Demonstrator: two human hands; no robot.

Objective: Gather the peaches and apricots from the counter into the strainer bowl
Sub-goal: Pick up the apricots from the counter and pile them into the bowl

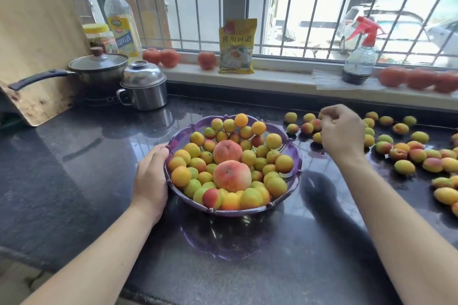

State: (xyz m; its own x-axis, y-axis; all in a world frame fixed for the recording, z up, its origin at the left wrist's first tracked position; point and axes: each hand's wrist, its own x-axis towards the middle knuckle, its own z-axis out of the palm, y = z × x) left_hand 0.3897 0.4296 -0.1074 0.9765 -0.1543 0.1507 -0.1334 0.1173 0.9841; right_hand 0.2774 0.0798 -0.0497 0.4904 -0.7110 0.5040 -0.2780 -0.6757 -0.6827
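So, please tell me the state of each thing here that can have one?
strainer bowl: upright, heaped with fruit
left hand: holds the bowl's left rim
right hand: curled over the loose apricots; any grasp is hidden
saucepan: lid on
steel pot: lid on
oil bottle: upright, capped
spray bottle: upright
yellow packet: standing

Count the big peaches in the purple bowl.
2. One peach sits near the middle of the bowl, the other peach just in front of it, nearer the camera. Apricots are heaped around both, so more could be buried underneath.
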